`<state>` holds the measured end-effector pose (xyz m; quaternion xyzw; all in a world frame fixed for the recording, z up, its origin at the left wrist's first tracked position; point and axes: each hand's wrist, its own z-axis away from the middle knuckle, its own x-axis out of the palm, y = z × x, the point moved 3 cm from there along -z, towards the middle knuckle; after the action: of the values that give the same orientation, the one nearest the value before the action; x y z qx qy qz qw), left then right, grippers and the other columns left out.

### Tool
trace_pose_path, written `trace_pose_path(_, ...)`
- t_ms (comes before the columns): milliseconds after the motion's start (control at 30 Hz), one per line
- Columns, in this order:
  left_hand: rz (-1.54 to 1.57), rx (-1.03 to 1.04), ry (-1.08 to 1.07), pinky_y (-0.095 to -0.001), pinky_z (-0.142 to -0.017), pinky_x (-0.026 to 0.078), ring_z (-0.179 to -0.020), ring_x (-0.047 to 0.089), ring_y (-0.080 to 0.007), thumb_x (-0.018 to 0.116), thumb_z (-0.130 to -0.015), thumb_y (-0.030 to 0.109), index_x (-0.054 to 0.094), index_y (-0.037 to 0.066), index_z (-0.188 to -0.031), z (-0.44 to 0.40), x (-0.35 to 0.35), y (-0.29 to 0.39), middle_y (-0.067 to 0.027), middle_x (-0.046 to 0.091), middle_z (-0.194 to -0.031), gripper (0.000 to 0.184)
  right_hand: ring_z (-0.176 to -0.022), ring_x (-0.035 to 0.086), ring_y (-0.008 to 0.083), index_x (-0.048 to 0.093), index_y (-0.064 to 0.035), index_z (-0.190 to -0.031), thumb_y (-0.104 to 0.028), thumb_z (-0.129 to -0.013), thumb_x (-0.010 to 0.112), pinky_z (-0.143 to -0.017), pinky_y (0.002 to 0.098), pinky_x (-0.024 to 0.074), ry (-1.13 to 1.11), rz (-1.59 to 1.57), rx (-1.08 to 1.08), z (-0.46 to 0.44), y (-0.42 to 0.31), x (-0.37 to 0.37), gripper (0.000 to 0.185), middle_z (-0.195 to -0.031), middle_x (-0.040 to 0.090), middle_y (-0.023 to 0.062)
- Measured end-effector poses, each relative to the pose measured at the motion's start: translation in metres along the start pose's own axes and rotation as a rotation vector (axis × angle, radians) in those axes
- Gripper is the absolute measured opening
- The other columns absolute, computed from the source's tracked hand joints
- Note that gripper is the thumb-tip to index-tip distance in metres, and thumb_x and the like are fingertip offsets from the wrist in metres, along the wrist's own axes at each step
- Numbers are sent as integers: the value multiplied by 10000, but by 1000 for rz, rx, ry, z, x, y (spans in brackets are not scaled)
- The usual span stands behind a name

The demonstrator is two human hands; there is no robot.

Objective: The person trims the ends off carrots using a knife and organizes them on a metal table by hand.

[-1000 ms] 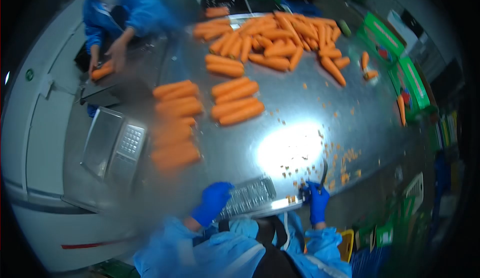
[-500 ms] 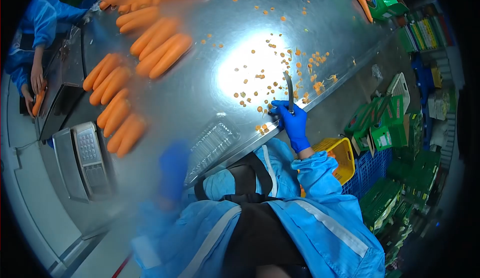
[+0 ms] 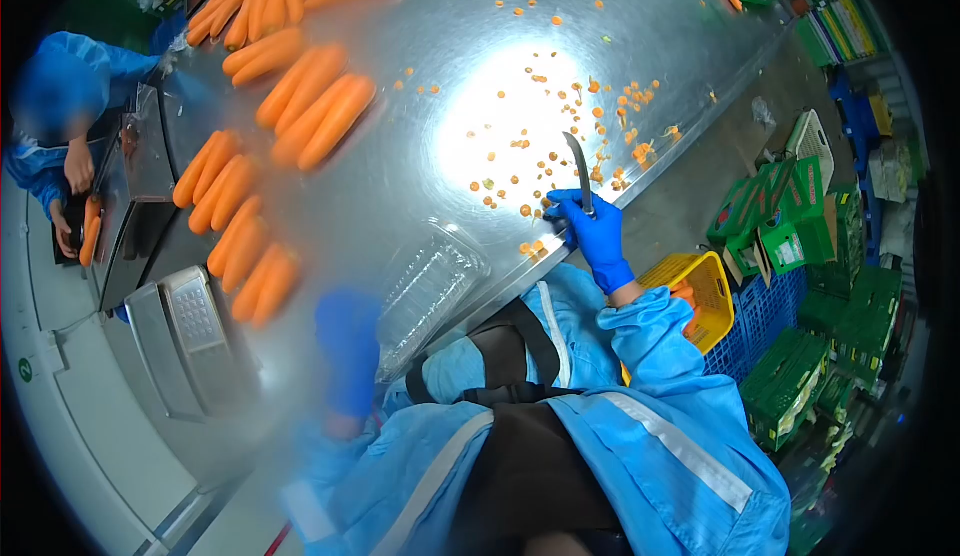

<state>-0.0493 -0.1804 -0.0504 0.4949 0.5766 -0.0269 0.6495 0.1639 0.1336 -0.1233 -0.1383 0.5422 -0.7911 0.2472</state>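
Note:
My right hand (image 3: 596, 235), in a blue glove, is closed round the handle of a curved knife (image 3: 579, 171), its blade pointing up over the metal table (image 3: 420, 166). Small cut carrot ends (image 3: 553, 156) lie scattered around the blade. My left hand (image 3: 348, 341), also gloved in blue, is blurred beside the left edge of a clear plastic tray (image 3: 432, 291) at the table's near edge; its fingers cannot be made out. Groups of carrots (image 3: 323, 121) lie side by side up and left of the tray, partly blurred.
A carrot pile (image 3: 270, 1) lies at the upper left. A scale (image 3: 190, 336) stands at left, below a co-worker (image 3: 65, 106) handling carrots. A yellow crate (image 3: 708, 301), green boxes (image 3: 795, 221) and a blue crate (image 3: 765, 326) are at right.
The view has turned and tilted down towards my body, bringing the crates at right more into view. My right hand keeps hold of the knife. My left hand stays near the tray.

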Motion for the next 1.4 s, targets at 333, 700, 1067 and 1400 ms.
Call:
trace_pose_path(333,28,57,-135,-341,-745,498,-819,634,-231,635,-896,80,674,20,-948,-88,15,-28,-102,671,-881,89,-803,711,118,707,-38,-1064,-114,-942,604,-515,193,453,12,14,1,3,0,-1,177,-941,737,63)
trace_pose_path(700,367,-147,-319,-312,-857,523,-952,646,-201,652,-927,154,651,16,-1155,-123,69,-90,-106,676,-1061,267,-739,692,92,716,-38,-1059,-115,-936,594,-510,192,463,38,51,25,3,-9,0,190,-910,737,65)
trace_pose_path(1067,-572,129,-96,-565,-1105,227,-1422,233,-418,774,-725,461,279,234,-1535,-245,65,-45,-139,270,-1553,976,-509,550,51,711,-9,-1063,-150,-951,609,-451,195,398,72,61,-1,2,-9,2,207,-851,736,77)
trace_pose_path(1400,-817,124,-114,-634,-1099,151,-1436,219,-381,711,-747,558,231,293,-1546,-298,91,-111,-107,296,-1544,968,-646,634,108,700,27,-1057,-98,-947,600,-567,238,481,60,72,114,3,-16,6,194,-866,729,94)
